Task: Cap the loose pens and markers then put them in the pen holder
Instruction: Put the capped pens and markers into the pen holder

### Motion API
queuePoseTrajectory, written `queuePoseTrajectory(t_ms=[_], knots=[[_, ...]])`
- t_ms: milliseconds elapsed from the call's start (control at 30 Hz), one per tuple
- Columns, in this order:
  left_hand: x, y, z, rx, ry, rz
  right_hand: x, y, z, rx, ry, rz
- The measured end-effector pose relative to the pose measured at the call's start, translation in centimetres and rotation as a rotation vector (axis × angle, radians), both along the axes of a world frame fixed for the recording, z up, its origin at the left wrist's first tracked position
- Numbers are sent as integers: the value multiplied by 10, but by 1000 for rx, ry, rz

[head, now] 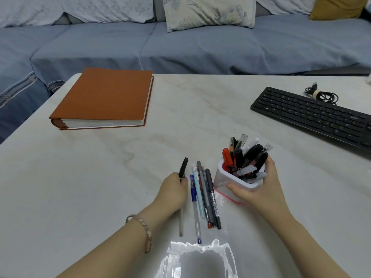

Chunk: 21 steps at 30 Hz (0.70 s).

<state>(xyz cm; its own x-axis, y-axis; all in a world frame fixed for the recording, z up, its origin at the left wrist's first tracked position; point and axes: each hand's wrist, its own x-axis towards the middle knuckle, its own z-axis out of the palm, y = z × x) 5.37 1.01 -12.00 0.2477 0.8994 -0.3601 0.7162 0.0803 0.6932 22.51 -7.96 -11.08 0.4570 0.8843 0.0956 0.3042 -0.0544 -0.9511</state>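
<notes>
The right hand grips the crowded pen holder; the left hand pinches a black-capped pen; perhaps 5 loose pens lie beside it.

A: What colour is the thick hardcover book?
B: Rust-orange, white page edges. The squarish plastic pen holder is white, pink at its base; the flat keyboard, black.

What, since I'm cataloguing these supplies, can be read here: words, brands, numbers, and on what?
Nothing reads clearly.
Dark grey pen on the table: barrel print, too blurred.
Red marker in the pen holder: label print, too small.
Keyboard: key legends, too small.
Orange book: no text showing.
</notes>
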Motion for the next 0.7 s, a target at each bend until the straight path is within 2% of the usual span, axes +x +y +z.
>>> queuePoseTrajectory(t_ms=[133, 267, 400, 500, 600, 700], knots=[[2, 4, 40, 104, -442, 192, -1, 0, 1, 0, 5, -7], [17, -4, 88, 215, -893, 64, 0, 1, -1, 5, 9, -12], [41, -14, 92, 135, -1118, -60, 2, 0, -6, -1, 0, -15], [61, -21, 74, 113, -1132, -82, 2, 3, -6, 9, 34, -15], [70, -25, 55, 126, -1001, -96, 2, 7, -4, 74, 75, 19], [69, -25, 47, 260, -829, -147, 1, 5, -2, 97, 106, 8]])
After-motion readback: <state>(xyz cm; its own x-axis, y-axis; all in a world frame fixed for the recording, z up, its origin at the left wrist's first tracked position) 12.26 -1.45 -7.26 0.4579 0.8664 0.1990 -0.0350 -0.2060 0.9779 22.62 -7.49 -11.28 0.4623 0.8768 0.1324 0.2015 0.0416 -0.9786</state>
